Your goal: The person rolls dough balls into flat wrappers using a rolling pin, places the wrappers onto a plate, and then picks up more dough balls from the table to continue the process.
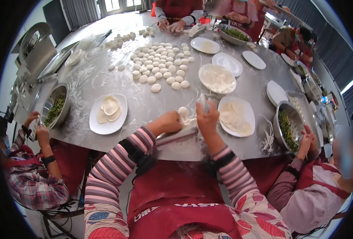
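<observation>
My left hand [169, 122] is closed over the near edge of the metal table, its fingertips beside a small round dough piece [183, 112] and some loose flour. What those fingers hold, if anything, is hidden. My right hand [207, 115] is raised just to the right, fingers curled in a fist; a blurred greyish shape shows at its top, too smeared to name. Below my hands, a flat, long greyish object [176, 136] lies at a slant. Right of my right hand, a white plate [249, 113] carries several flat dough wrappers [236, 115].
Many flattened dough pieces [160, 63] cover the table's middle. A bowl of flour [217, 79] stands beyond the right plate. Another plate of wrappers [111, 107] is at left. Bowls of chopped green filling [55, 109] [288, 127] flank me, with co-workers' hands beside them.
</observation>
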A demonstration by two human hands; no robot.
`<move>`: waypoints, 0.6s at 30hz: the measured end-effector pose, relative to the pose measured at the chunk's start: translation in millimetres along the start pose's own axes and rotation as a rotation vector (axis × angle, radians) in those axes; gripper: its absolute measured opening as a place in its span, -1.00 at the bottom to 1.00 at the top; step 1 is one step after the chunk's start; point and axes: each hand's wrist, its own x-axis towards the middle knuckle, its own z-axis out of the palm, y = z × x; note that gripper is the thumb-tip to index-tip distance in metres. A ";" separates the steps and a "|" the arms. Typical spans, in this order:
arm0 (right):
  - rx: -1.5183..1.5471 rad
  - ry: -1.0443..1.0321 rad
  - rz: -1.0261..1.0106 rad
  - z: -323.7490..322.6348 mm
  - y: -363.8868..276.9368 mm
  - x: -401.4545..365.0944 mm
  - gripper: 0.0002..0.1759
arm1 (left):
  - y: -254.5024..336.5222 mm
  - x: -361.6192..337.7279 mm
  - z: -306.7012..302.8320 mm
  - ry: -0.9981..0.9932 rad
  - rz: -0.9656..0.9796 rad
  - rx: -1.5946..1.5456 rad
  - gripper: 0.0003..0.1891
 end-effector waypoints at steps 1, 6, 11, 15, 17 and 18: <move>-0.001 0.011 0.023 9.4 -0.2 8.4 -0.78 | -4.6 3.2 -3.2 -0.022 -0.002 0.014 -0.79; -0.049 0.031 -0.062 -8.1 2.9 -8.9 -0.77 | -13.8 1.4 1.7 0.049 -0.005 -0.093 -0.81; 0.065 -0.023 0.121 -55.1 -11.5 -51.8 -0.80 | -3.2 -24.6 0.1 0.017 -0.263 -0.539 -0.83; -0.011 0.056 -0.059 -7.9 0.0 -8.4 -0.76 | -8.5 -27.2 4.4 0.079 -0.058 -0.200 -0.85; 0.033 0.031 -0.061 3.4 1.6 3.8 -0.76 | -9.7 -22.7 5.1 0.128 -0.078 -0.168 -0.83; -0.005 0.015 -0.072 5.8 6.2 2.9 -0.75 | -12.6 -20.4 5.5 0.190 -0.105 -0.155 -0.81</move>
